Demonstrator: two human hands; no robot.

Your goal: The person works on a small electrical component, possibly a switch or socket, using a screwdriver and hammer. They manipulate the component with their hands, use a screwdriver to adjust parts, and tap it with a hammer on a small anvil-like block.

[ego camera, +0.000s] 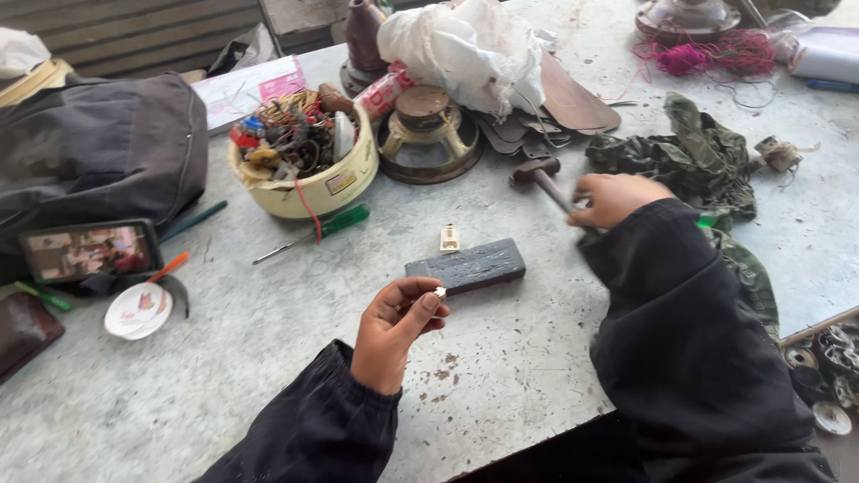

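Grey, paint-flecked workbench (268,358) formed the working surface, and every position below is referenced to the dark rectangular block (466,266) lying near its centre. The block's long axis ran left to right across the view, with the right end tilted slightly away from the person.

Far to the left of the block sat a black bag (98,148), with a phone (88,250) lying at its near edge. Beyond the block and to its left stood a cream bowl (309,183) filled with tangled wires and small parts. A bare speaker frame (428,134) stood directly beyond the block, and a crumpled camouflage cloth (689,161) lay to its right. A green-handled screwdriver (313,233) lay between the bowl and the block. A small pale part (449,238) rested just beyond the block's far edge, apart from it.

The right hand (613,199), right of the block and slightly beyond it, was clenched around the handle of a hammer (537,174), whose head pointed toward the speaker frame. The left hand (398,326) was the nearer hand, positioned just on the near side of the block, thumb and forefinger pinched together on a tiny white piece (439,292). That piece was held right at the block's near edge; contact with the block could not be confirmed.
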